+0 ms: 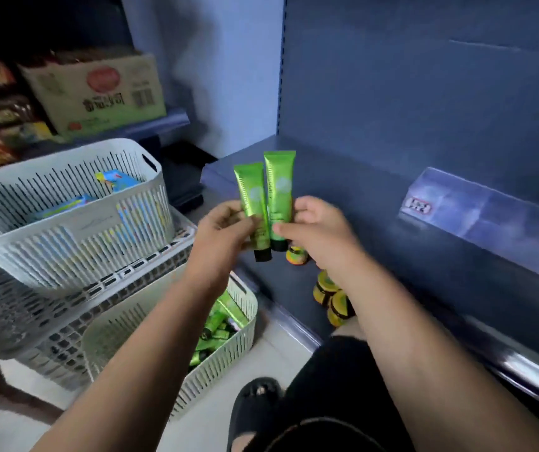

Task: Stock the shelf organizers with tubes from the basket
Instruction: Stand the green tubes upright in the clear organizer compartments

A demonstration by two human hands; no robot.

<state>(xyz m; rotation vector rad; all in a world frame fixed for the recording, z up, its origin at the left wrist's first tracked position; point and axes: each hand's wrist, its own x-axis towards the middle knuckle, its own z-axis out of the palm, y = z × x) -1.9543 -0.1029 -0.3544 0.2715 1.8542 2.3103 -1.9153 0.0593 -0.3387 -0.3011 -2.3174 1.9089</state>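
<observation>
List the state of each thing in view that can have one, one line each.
Left hand: shut on the left green tube.
Right hand: shut on the right green tube.
Left green tube: held, cap down.
Right green tube: held, cap down, beside the other.
Lower basket: on the floor, holds more green tubes.
Upper basket: holds flat packets.
Small jars: standing on the shelf.
Shelf: mostly bare.

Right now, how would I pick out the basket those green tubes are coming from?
Start at the dark blue shelf on the right, then look to the floor just left of its front edge. Three pale slotted baskets sit there; the tube basket is the lowest and nearest, under the left hand. Only it holds loose green tubes; the top basket holds blue and white packets.
</observation>
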